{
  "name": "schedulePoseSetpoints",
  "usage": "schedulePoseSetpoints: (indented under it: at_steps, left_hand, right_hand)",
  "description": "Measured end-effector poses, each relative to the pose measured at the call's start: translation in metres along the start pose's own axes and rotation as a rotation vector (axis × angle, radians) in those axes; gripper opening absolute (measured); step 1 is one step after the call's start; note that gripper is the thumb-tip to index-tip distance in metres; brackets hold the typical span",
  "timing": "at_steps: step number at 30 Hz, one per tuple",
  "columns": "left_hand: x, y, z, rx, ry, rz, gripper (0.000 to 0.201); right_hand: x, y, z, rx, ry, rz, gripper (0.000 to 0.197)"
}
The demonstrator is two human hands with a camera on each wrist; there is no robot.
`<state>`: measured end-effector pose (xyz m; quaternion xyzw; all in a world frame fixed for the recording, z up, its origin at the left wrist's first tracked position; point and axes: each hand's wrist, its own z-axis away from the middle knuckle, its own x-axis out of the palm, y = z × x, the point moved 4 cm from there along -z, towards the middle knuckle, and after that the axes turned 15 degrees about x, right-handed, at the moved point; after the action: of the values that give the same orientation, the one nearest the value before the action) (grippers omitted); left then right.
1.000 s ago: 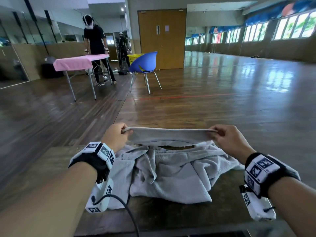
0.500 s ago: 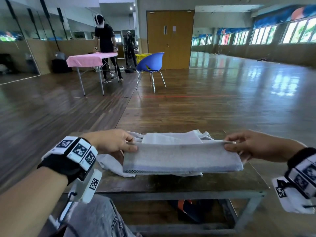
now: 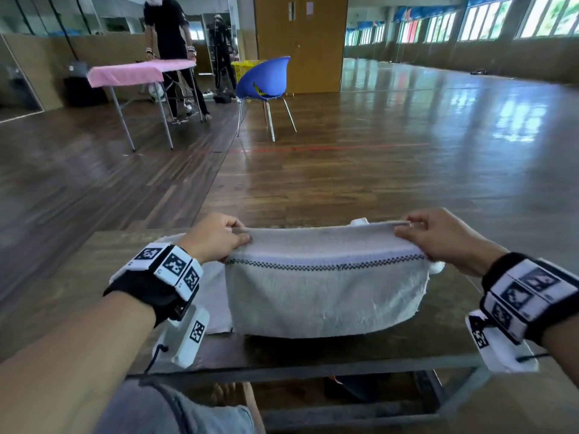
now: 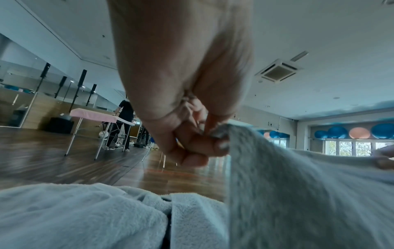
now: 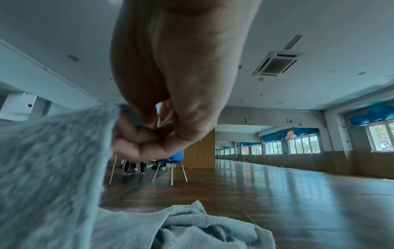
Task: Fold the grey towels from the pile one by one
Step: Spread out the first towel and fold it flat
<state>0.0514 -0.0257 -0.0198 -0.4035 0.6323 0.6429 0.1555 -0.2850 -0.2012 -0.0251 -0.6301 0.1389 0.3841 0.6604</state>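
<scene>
Spanning the lower centre of the head view, one grey towel ran left to right, doubled over, its lower edge hanging toward the desk. Checked band across the upper part. Left hand pinched the top left corner; right hand pinched the top right corner, fingers curled. Pile of grey towels lay rumpled on the desk behind and beneath it.
</scene>
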Motion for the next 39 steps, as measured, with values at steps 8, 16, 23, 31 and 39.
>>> schedulePoseSetpoints:
  at_steps: [8, 16, 23, 31, 39]
  left_hand:
    - [0.028, -0.042, -0.109, 0.028, 0.223, -0.168, 0.010]
    - [0.090, -0.098, -0.184, -0.048, -0.036, -0.311, 0.012]
    - [0.106, -0.110, -0.186, -0.032, -0.126, -0.367, 0.010]
    - [0.072, -0.067, -0.161, 0.038, 0.128, -0.342, 0.017]
    - [0.077, 0.074, -0.077, 0.584, 0.193, 0.094, 0.023]
  right_hand:
    - [0.043, -0.026, -0.145, -0.034, 0.256, 0.154, 0.022]
    - [0.091, 0.001, -0.233, 0.073, 0.120, 0.387, 0.019]
    - [0.109, 0.012, -0.237, 0.001, 0.081, 0.355, 0.035]
    - [0.056, -0.046, -0.157, -0.316, 0.215, -0.039, 0.009]
    - [0.050, -0.042, -0.033, -0.403, 0.249, -0.296, 0.012]
